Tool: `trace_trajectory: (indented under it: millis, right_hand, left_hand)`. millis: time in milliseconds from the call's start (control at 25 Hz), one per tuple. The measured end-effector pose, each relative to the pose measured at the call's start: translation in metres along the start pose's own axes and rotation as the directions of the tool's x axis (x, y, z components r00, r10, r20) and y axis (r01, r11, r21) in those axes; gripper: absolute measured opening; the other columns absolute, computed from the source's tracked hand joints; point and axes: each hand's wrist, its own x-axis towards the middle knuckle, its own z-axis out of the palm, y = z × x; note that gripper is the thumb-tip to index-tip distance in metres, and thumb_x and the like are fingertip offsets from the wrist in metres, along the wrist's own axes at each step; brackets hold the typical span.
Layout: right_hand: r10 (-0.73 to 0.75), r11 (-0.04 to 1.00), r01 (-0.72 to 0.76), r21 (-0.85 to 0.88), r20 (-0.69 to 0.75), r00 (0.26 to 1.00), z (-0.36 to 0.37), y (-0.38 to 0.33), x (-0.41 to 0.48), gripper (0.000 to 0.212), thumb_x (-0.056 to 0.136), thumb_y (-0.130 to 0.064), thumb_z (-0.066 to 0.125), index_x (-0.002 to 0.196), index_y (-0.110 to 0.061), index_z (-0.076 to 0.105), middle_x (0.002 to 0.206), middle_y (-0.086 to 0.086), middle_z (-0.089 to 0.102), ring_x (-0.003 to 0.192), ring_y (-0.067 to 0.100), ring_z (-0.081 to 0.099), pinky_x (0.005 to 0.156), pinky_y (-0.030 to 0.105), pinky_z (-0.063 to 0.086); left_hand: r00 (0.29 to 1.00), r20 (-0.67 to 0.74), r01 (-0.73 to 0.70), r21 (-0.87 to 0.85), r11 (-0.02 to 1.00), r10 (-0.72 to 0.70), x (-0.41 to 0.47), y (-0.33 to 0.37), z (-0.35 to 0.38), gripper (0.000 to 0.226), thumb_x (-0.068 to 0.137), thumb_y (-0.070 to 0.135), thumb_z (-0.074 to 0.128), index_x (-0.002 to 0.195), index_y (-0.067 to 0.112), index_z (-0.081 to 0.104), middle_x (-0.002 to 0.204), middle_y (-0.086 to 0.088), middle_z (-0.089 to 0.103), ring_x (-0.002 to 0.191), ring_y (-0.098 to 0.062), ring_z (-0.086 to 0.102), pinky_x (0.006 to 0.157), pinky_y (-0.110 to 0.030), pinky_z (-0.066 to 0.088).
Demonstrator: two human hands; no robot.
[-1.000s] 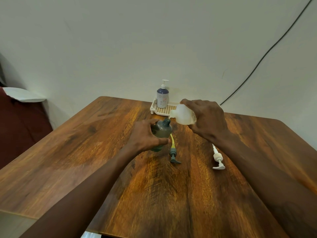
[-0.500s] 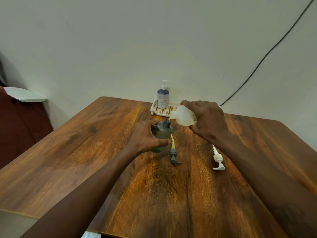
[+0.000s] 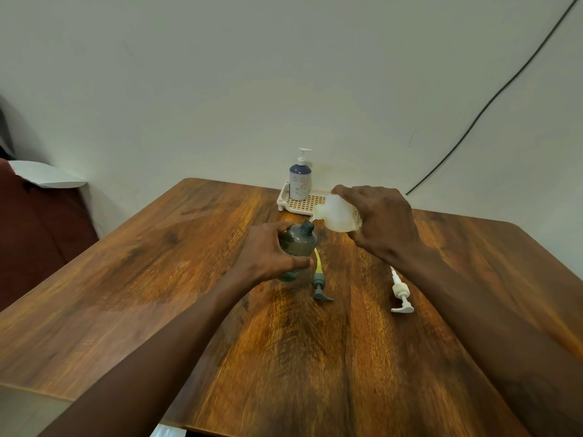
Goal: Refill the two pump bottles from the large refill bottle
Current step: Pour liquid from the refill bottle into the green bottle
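Head: grey bottle (image 3: 298, 244) within left fingers (image 3: 296, 264)

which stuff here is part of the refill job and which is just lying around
In the job: grey bottle in left hand; white refill bottle in right hand; grey pump; white pump; blue pump bottle.

Lying about: tray, black cable.

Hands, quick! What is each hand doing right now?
Left hand: closed around the grey bottle.
Right hand: closed around the tilted white refill bottle, its mouth over the grey bottle's neck.
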Motion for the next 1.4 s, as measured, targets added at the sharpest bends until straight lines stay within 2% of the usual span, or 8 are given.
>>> trace_trajectory:
  millis: [160, 360, 560, 840, 1160, 1400]
  right_hand:
    - [0.002, 1.000, -0.002, -0.004, 0.004, 1.000, 0.0003, -0.0002, -0.0007, 0.079, 0.069, -0.029, 0.088, 0.141, -0.026, 0.054, 0.123, 0.009, 0.073, 0.102, 0.033, 0.070, 0.087, 0.049, 0.057]
    - [0.001, 1.000, -0.001, -0.001, 0.000, 1.000, -0.0007, 0.0008, -0.0002, 0.079, 0.069, -0.029, 0.088, 0.140, -0.025, 0.055, 0.123, 0.010, 0.073, 0.102, 0.034, 0.069, 0.087, 0.050, 0.057]
    - [-0.011, 1.000, 0.011, 0.008, -0.002, 1.000, -0.0023, 0.0003, 0.0000, 0.076, 0.071, -0.030, 0.087, 0.140, -0.025, 0.055, 0.122, 0.010, 0.073, 0.102, 0.034, 0.069, 0.088, 0.051, 0.057]
    - [-0.002, 1.000, 0.002, 0.004, 0.004, 1.000, -0.0020, -0.0002, -0.0005, 0.078, 0.070, -0.029, 0.088, 0.141, -0.026, 0.056, 0.124, 0.009, 0.073, 0.104, 0.034, 0.069, 0.090, 0.051, 0.057]
    - [-0.010, 1.000, 0.010, -0.003, 0.009, 1.000, -0.0025, 0.0014, 0.0004, 0.079, 0.069, -0.028, 0.088, 0.141, -0.026, 0.055, 0.124, 0.009, 0.072, 0.106, 0.034, 0.069, 0.090, 0.051, 0.056]
    - [-0.014, 1.000, 0.014, -0.009, 0.021, 1.000, -0.0020, 0.0023, -0.0008, 0.081, 0.068, -0.026, 0.088, 0.141, -0.026, 0.054, 0.124, 0.009, 0.072, 0.105, 0.034, 0.069, 0.090, 0.051, 0.056]
  left_hand:
    - [1.000, 0.007, -0.006, -0.008, 1.000, 0.006, -0.0009, 0.0005, -0.0003, 0.076, 0.067, 0.039, 0.093, 0.134, 0.017, 0.065, 0.116, 0.003, 0.073, 0.100, -0.012, 0.070, 0.084, -0.024, 0.061]
    - [1.000, 0.007, -0.004, -0.012, 1.000, 0.004, 0.0001, 0.0003, 0.0003, 0.079, 0.067, 0.039, 0.093, 0.136, 0.016, 0.064, 0.119, 0.003, 0.073, 0.099, -0.009, 0.068, 0.083, -0.019, 0.059]
    - [1.000, -0.002, 0.001, 0.014, 1.000, -0.001, -0.0004, 0.0001, -0.0001, 0.078, 0.066, 0.041, 0.093, 0.134, 0.016, 0.066, 0.117, 0.002, 0.074, 0.097, -0.009, 0.069, 0.085, -0.026, 0.062]
    - [1.000, -0.008, -0.002, 0.007, 1.000, 0.002, -0.0018, 0.0013, 0.0000, 0.078, 0.065, 0.042, 0.093, 0.134, 0.017, 0.066, 0.117, 0.003, 0.073, 0.098, -0.009, 0.068, 0.085, -0.023, 0.060]
    - [1.000, 0.006, 0.006, 0.022, 1.000, -0.006, -0.0012, -0.0012, 0.0003, 0.086, 0.061, 0.051, 0.089, 0.136, 0.016, 0.065, 0.118, 0.001, 0.075, 0.097, -0.008, 0.069, 0.086, -0.026, 0.062]
    - [1.000, 0.011, 0.025, 0.022, 0.999, -0.025, -0.0009, -0.0036, 0.0029, 0.089, 0.063, 0.047, 0.092, 0.139, 0.013, 0.062, 0.123, 0.000, 0.073, 0.101, -0.010, 0.069, 0.086, -0.024, 0.061]
